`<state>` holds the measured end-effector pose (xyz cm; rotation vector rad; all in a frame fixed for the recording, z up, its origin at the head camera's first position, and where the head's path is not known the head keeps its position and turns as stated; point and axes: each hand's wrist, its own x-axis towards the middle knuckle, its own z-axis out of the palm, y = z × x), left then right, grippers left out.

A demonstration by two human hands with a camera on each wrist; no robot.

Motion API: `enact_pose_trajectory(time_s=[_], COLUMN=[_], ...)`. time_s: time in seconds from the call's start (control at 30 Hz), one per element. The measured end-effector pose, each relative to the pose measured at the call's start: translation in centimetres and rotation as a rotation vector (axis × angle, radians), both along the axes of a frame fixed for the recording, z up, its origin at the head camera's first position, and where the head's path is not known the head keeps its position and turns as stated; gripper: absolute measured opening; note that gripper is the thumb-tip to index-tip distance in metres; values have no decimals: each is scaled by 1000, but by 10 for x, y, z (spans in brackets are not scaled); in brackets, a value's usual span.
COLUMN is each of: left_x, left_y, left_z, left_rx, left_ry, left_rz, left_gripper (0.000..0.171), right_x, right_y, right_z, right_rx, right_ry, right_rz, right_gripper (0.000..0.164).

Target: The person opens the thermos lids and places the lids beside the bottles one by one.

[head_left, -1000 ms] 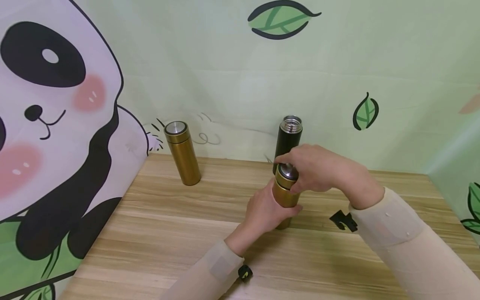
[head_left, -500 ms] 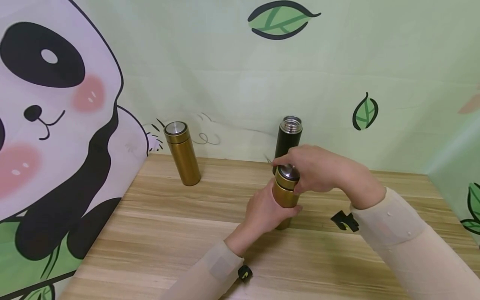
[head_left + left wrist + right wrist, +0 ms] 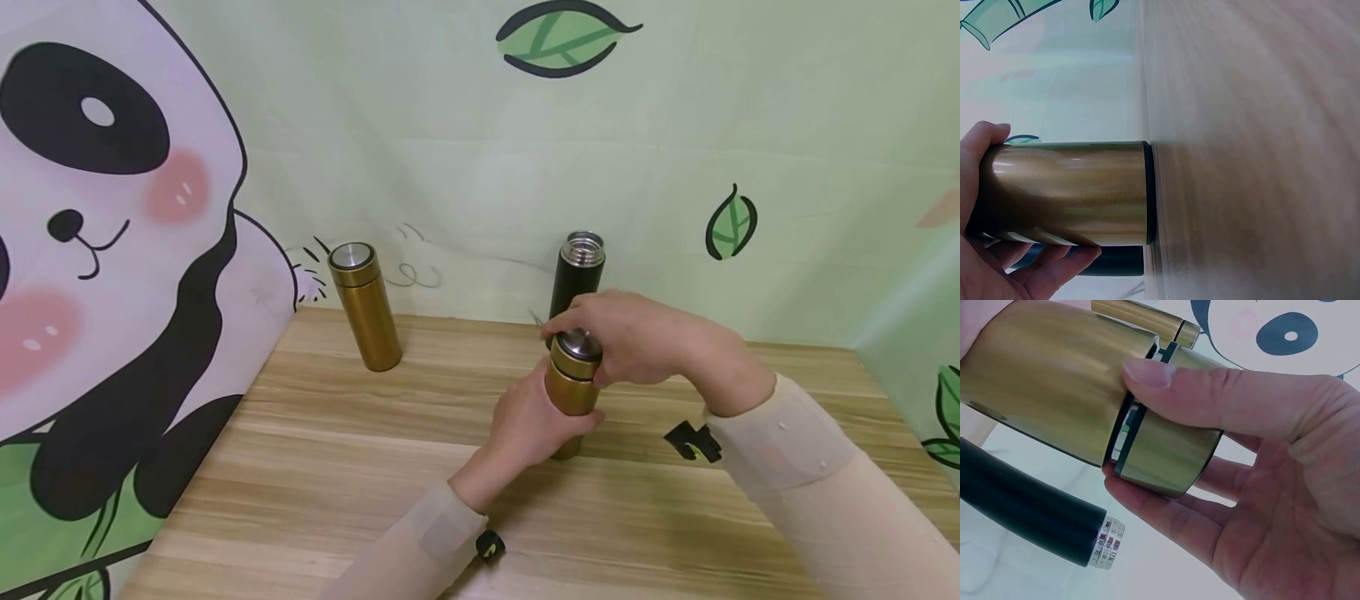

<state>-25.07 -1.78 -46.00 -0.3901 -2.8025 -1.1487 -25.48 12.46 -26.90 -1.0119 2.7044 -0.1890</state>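
Observation:
A gold thermos flask (image 3: 572,398) stands upright on the table, and my left hand (image 3: 528,421) grips it round the body. In the left wrist view the base of the gold flask (image 3: 1072,190) meets the tabletop. My right hand (image 3: 641,337) pinches the gold lid (image 3: 576,364) between thumb and fingers. The right wrist view shows a narrow gap between the lid (image 3: 1169,450) and the body, with a strip of shiny metal neck in it. Close behind stands a black flask (image 3: 576,279) without a lid, its steel mouth (image 3: 582,248) bare.
Another gold flask (image 3: 367,312), its lid on, stands at the back left of the wooden table (image 3: 315,467). A pale green printed cloth (image 3: 450,150) rises along the back edge, with a panda picture (image 3: 112,208) at the left.
My right hand has turned a little on the lid, its fingertips shifting slightly around the rim. My left hand and the flasks stay in place.

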Motion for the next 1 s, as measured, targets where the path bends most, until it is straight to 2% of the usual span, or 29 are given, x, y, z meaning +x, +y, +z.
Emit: enact_pose_trajectory(time_s=[0.47,1.0], left_x=[0,0], left_y=[0,-1], left_z=[1,-1], left_rx=[-5,-5], left_ry=[11,20], left_rz=[4,-6], left_gripper=[78,79], right_x=[-2,-5], right_y=[1,1], right_z=[-3,-6], right_rx=[-32,-58], right_ry=[-5,11], right_rz=[10,65], right_gripper=[73,71])
